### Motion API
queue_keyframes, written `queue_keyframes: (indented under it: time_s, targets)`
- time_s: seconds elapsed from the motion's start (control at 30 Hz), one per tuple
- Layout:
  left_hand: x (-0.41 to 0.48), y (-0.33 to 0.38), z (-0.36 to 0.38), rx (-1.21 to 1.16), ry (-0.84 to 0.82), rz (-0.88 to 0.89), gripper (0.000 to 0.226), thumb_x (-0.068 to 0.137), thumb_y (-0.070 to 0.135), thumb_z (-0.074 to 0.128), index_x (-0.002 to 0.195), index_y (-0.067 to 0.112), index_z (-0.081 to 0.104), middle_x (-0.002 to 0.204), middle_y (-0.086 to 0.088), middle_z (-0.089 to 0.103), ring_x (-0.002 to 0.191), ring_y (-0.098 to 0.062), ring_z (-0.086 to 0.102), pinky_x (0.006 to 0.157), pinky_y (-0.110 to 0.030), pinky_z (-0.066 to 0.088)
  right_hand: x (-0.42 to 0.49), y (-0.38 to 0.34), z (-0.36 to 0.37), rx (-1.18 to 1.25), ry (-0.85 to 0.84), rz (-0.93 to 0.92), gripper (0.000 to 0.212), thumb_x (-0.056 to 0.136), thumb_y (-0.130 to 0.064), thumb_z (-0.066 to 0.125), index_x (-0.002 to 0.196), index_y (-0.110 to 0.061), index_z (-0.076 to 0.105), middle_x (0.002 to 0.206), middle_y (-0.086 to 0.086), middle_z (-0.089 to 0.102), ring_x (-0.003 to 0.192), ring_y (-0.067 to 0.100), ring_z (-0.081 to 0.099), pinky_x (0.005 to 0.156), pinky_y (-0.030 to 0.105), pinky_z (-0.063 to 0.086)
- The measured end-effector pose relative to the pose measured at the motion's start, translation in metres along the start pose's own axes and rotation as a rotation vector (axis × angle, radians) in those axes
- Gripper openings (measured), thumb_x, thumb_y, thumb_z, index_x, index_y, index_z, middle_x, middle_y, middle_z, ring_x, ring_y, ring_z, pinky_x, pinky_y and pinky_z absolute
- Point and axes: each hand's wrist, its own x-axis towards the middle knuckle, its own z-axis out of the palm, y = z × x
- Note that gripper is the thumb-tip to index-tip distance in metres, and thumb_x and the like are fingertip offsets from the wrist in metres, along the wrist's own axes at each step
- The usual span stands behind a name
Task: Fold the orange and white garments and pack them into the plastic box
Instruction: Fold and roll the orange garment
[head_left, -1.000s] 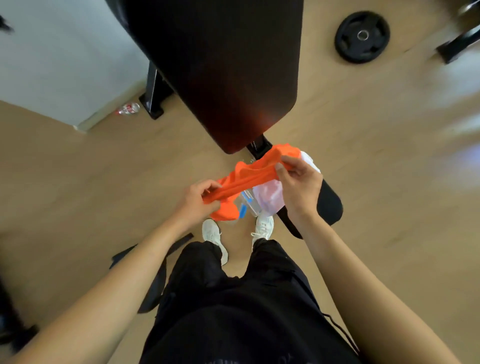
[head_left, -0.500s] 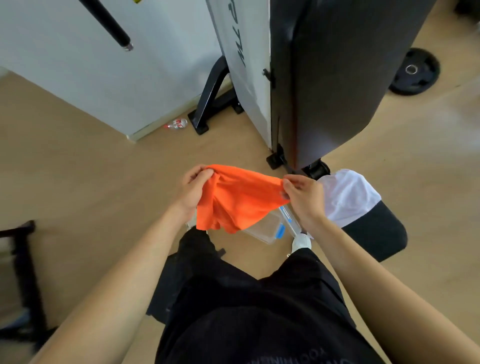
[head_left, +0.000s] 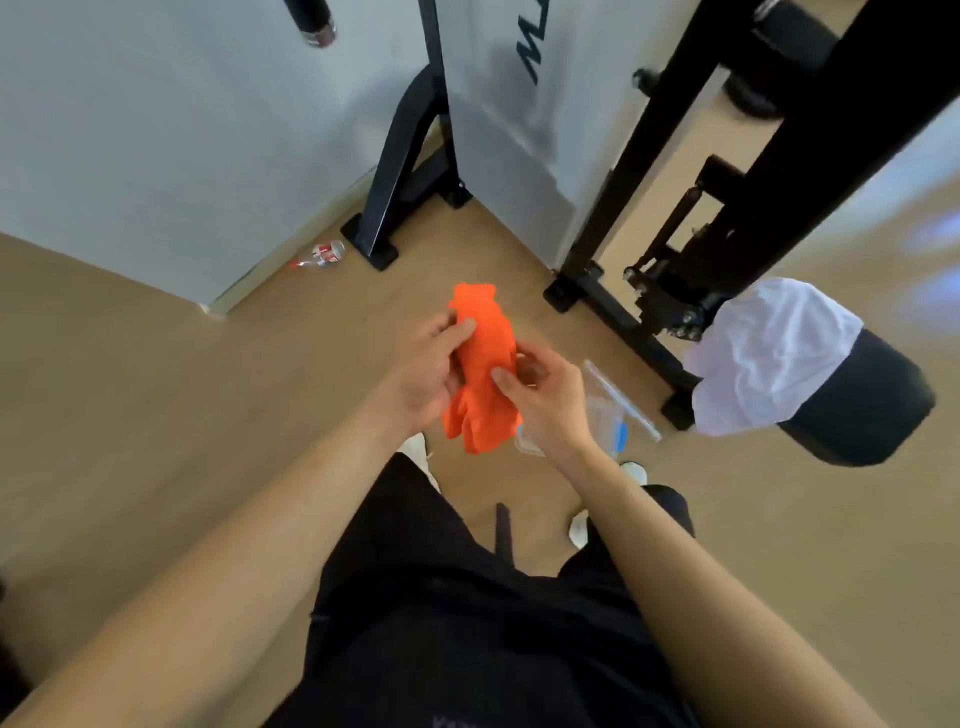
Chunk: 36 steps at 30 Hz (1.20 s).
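Observation:
The orange garment (head_left: 485, 358) is bunched into a narrow upright bundle in front of me, above the floor. My left hand (head_left: 426, 371) grips its left side with the thumb on top. My right hand (head_left: 545, 400) pinches its right side. The white garment (head_left: 763, 353) lies draped over the black bench seat (head_left: 857, 415) at the right. The clear plastic box (head_left: 608, 415) with a blue clip sits on the floor just below my right hand, partly hidden by it.
A black gym machine frame (head_left: 613, 249) and a white panel (head_left: 509, 130) stand ahead. A plastic bottle (head_left: 322, 254) lies by the wall. My shoes (head_left: 634, 470) and black trousers (head_left: 467, 597) are below. Wooden floor (head_left: 156, 389) spreads to the left.
The orange garment was spread wide between my hands; now my hands have come together and it is gathered into a narrow bundle. The view has tilted up toward the machine.

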Motion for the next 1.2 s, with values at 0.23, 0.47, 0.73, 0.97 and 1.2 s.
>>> queue_keyframes:
  time_s: [0.23, 0.47, 0.73, 0.97, 1.2]
  targets:
    - [0.054, -0.057, -0.088, 0.449, 0.033, 0.124, 0.060, 0.078, 0.029, 0.075, 0.134, 0.020, 0.054, 0.115, -0.001, 0.064, 0.103, -0.015, 0.065, 0.083, -0.022, 0.056, 0.058, 0.064, 0.045, 0.209, 0.064, 0.127, 0.008, 0.094, -0.008, 0.068, 0.098, -0.014, 0.073, 0.092, 0.015, 0.076, 0.080, 0.022, 0.067, 0.080, 0.055, 0.059]
    - [0.125, -0.196, -0.133, 0.774, 0.204, 0.317, 0.041, 0.075, 0.048, 0.069, 0.095, 0.012, 0.067, 0.086, -0.003, 0.069, 0.076, -0.014, 0.061, 0.075, -0.047, 0.052, 0.110, 0.170, 0.070, 0.309, 0.278, 0.113, 0.018, 0.093, -0.009, 0.071, 0.107, -0.006, 0.059, 0.076, 0.009, 0.068, 0.063, 0.018, 0.067, 0.060, 0.034, 0.061]
    - [0.119, -0.212, -0.134, 0.615, 0.108, 0.548, 0.019, 0.094, 0.003, 0.060, 0.091, 0.020, 0.068, 0.081, 0.008, 0.067, 0.068, 0.008, 0.059, 0.066, -0.011, 0.045, 0.073, 0.257, 0.053, 0.095, 0.267, -0.051, 0.015, 0.093, -0.005, 0.067, 0.101, -0.015, 0.075, 0.070, 0.014, 0.070, 0.055, 0.017, 0.068, 0.070, 0.050, 0.064]
    - [0.046, -0.188, -0.106, 0.673, -0.051, 0.585, 0.021, 0.086, 0.024, 0.060, 0.073, 0.009, 0.067, 0.068, -0.004, 0.054, 0.067, -0.016, 0.050, 0.065, -0.031, 0.039, -0.006, 0.246, 0.027, 0.001, 0.203, -0.148, 0.016, 0.095, -0.009, 0.066, 0.095, -0.021, 0.078, 0.089, 0.005, 0.076, 0.086, 0.025, 0.074, 0.083, 0.044, 0.063]
    - [0.005, -0.184, -0.083, 0.740, -0.136, 0.666, 0.015, 0.093, 0.012, 0.064, 0.081, 0.004, 0.071, 0.071, -0.007, 0.063, 0.064, -0.015, 0.057, 0.062, -0.026, 0.048, -0.053, 0.216, 0.046, -0.037, 0.085, -0.476, 0.039, 0.080, -0.037, 0.083, 0.115, -0.022, 0.073, 0.101, -0.004, 0.074, 0.088, 0.007, 0.069, 0.077, 0.021, 0.058]
